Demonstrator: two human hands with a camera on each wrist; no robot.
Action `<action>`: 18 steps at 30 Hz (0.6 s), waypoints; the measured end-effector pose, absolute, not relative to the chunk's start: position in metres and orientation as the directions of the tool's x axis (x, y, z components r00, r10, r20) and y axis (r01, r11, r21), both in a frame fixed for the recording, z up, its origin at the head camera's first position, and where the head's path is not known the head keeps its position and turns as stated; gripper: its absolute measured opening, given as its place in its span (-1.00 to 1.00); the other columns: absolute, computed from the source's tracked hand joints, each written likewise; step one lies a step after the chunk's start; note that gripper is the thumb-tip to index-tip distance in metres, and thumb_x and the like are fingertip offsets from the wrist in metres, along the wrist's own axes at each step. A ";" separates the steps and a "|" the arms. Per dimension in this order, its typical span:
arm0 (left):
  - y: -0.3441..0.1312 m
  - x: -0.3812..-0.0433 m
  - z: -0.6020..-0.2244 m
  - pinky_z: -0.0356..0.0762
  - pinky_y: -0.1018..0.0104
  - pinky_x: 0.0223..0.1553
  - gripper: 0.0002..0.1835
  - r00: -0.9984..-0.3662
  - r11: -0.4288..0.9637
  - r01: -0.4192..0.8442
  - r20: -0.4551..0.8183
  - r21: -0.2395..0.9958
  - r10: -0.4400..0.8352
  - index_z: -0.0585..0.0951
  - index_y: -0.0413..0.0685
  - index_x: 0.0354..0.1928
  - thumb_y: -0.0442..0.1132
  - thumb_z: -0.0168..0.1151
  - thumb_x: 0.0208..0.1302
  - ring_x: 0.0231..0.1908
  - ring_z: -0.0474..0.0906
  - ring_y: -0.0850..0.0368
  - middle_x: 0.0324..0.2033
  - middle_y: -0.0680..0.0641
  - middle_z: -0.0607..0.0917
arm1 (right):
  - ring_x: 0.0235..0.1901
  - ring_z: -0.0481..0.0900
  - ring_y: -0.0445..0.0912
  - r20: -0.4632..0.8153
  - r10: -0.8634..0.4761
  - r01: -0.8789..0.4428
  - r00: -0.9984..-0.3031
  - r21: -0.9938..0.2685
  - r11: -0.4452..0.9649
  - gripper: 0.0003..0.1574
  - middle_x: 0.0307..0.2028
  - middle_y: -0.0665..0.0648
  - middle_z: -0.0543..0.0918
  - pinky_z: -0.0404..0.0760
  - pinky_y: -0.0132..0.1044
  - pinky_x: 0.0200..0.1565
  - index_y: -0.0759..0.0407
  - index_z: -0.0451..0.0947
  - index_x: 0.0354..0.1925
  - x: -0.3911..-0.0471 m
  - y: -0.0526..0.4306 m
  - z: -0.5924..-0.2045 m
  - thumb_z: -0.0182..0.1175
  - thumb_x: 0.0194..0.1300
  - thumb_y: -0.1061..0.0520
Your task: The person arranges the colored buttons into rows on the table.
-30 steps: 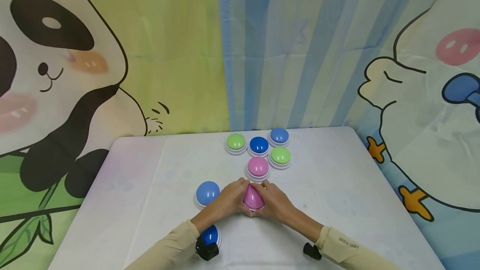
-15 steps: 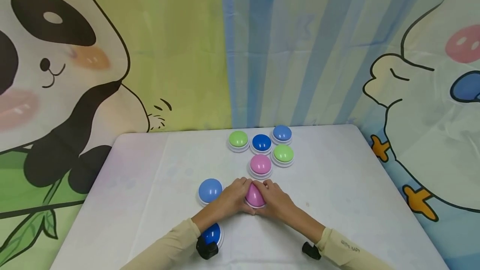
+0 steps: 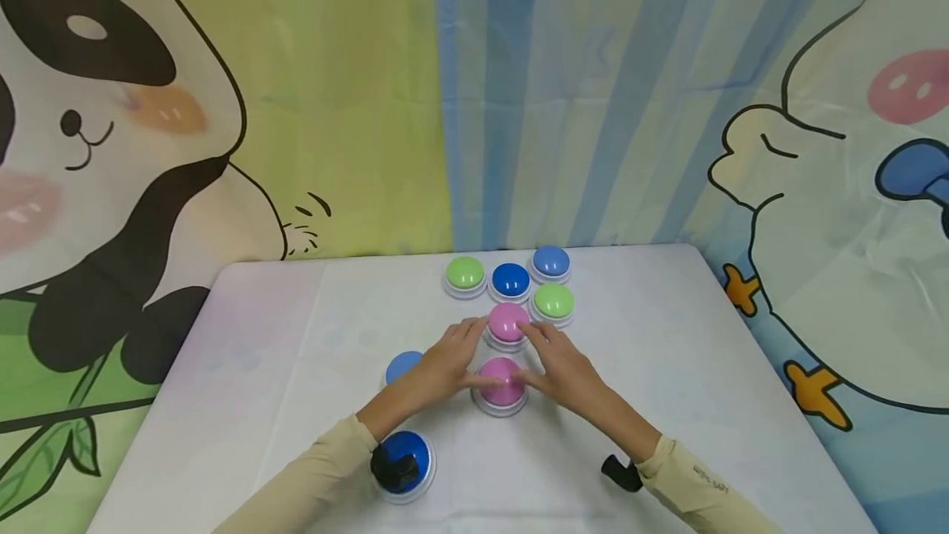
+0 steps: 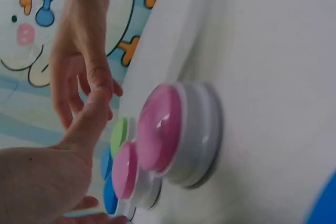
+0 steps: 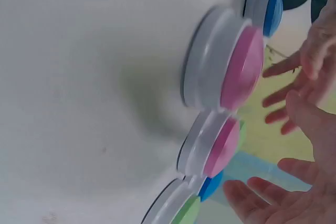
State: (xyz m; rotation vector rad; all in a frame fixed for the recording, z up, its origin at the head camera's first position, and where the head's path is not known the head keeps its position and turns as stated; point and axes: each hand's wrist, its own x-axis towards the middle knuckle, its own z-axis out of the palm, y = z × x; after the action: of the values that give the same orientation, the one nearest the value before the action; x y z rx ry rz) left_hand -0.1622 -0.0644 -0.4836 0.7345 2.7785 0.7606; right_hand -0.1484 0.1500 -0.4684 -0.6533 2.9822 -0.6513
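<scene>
The white table (image 3: pixel 689 386) supports two pink buttons (image 3: pixel 500 383), in line near centre. Two green buttons (image 3: pixel 554 301) and two far blue buttons (image 3: pixel 511 279) stand beyond; two near blue buttons (image 3: pixel 403 365) stand left.

Bare tabletop (image 3: pixel 682 353) wide to the right, more at far left, two pink buttons (image 3: pixel 498 367) barring the middle, green buttons (image 3: pixel 554 300) and blue buttons (image 3: pixel 511 279) crowded behind, front blue button (image 3: pixel 415 445) at left

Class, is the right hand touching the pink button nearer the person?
Apart: the right wrist view shows a clear gap between the right hand and the nearer pink button.
</scene>
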 end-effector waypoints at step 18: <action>-0.040 -0.226 -0.508 0.51 0.21 0.23 -0.23 -0.859 0.713 0.410 -0.021 0.569 0.511 0.29 0.03 0.39 -0.05 0.39 0.17 0.25 0.46 0.06 0.25 -0.06 0.50 | 0.20 0.49 0.13 0.033 -0.371 -0.339 -0.928 -0.487 0.805 -0.03 0.17 0.28 0.51 0.58 0.00 0.15 0.13 0.26 0.38 -0.204 0.139 -0.505 0.46 0.07 0.10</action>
State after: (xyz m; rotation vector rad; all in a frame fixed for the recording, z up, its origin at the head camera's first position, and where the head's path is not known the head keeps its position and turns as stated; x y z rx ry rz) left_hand -0.2264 -0.0404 -0.5078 0.7435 2.7411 0.8482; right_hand -0.2045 0.1391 -0.5048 -0.5755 2.9242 -0.7697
